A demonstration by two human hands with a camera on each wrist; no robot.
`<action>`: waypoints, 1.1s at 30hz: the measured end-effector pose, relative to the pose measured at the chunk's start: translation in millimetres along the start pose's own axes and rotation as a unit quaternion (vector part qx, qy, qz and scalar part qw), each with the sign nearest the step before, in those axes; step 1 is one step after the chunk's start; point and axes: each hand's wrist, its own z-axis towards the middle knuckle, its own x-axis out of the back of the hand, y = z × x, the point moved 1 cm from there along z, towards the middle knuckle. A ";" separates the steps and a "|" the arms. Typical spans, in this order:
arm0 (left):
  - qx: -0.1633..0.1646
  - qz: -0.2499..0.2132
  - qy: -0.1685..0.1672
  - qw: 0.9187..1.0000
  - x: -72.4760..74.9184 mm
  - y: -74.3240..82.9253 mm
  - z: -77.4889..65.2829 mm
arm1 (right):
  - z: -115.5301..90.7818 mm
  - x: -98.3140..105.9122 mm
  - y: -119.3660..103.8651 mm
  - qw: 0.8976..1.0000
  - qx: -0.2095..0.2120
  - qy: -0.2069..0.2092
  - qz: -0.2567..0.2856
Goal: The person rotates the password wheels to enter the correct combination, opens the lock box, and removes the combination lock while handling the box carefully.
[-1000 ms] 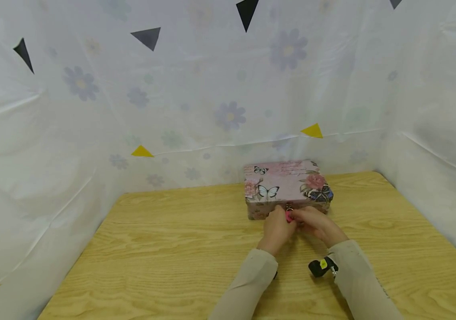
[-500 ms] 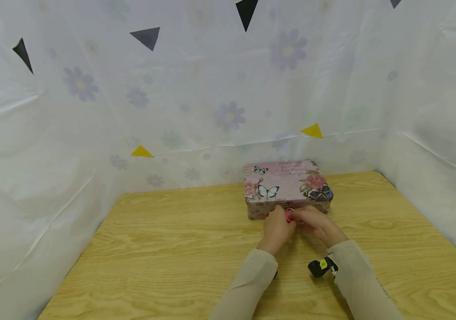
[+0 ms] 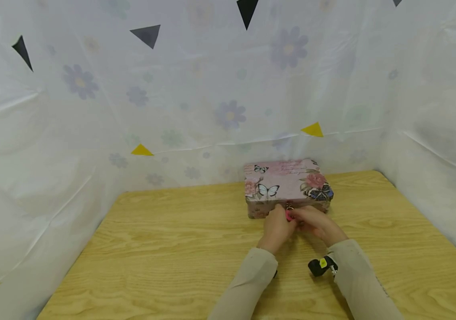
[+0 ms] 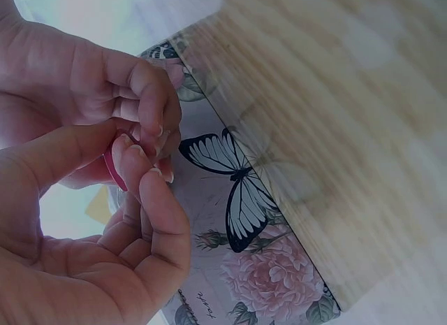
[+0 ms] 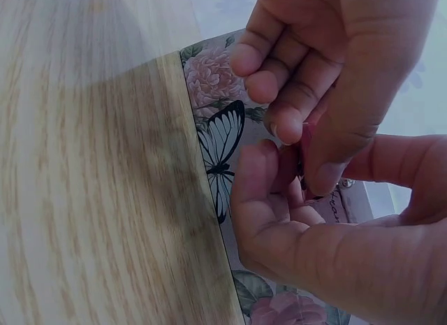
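Observation:
A pink tin box (image 3: pixel 284 182) with butterflies and roses stands near the table's back edge, its lid down. At its front latch is a small pink padlock (image 3: pixel 289 216), mostly covered by fingers. My left hand (image 3: pixel 278 229) pinches it between thumb and fingers. From the other side my right hand (image 3: pixel 317 222) closes its thumb and curled fingers on the padlock; whether it also holds something smaller is hidden. Both hands meet in the left wrist view, where a sliver of the padlock (image 4: pixel 114 171) shows. The right wrist view shows the padlock's edge (image 5: pixel 305 140) between the fingertips.
A wooden table (image 3: pixel 164 249) carries the box. A pale flowered curtain (image 3: pixel 196 89) hangs behind it and at both sides. Beneath the right sleeve hangs a black wrist device (image 3: pixel 319 266) with a yellow mark.
Hands, padlock and box keep nearly the same places. The head view has shifted very slightly.

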 end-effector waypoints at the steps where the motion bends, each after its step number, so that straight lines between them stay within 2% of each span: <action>1: 0.000 0.001 0.000 1.000 0.0 0.1 0.2 | -0.4 0.2 -0.5 1.000 0.002 -0.002 -0.002; 6: -0.001 0.002 -0.002 1.000 0.4 0.2 0.5 | -2.8 1.4 -2.1 1.000 0.016 -0.014 -0.004; 12: -0.002 -0.005 -0.010 1.000 0.9 0.3 -1.0 | -4.1 1.4 -2.2 0.999 0.021 -0.017 0.020; 19: 0.007 -0.003 -0.012 1.000 1.5 1.6 -1.2 | -1.7 0.9 -0.9 0.999 0.004 -0.001 0.042; 33: 0.012 -0.002 -0.007 1.000 0.9 2.9 -0.3 | -0.7 0.7 -2.3 1.000 -0.014 0.004 0.023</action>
